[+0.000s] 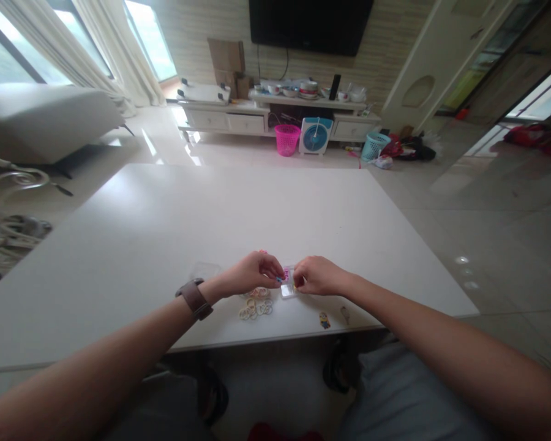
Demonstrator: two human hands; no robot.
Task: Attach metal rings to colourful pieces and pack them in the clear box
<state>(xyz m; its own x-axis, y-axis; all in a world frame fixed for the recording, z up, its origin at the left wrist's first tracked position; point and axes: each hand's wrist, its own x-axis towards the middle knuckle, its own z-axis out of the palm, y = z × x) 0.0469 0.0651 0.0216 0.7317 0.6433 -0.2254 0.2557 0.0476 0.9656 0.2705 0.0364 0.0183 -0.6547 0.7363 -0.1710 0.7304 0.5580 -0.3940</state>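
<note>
A small clear plastic box [288, 292] lies on the white table between my hands, with small pink pieces [286, 274] in its far part. My left hand [267, 271], with a watch on the wrist, pinches a small blue piece [279, 279] at the box's left side. On the other side, the fingers of my right hand [313, 275] are closed at the box's edge. A bit of yellow shows at their tips, too small to name. Several small hair ties [256, 308], cream and pinkish, lie in loose groups below my left hand.
A yellow cartoon figure piece [324, 320] and a small pale, looped item [344, 315] lie near the table's front edge. Left of my hand is a clear container [205, 270]. Beyond the white table [239, 208] stand a pink basket [287, 139] and a blue fan [315, 135].
</note>
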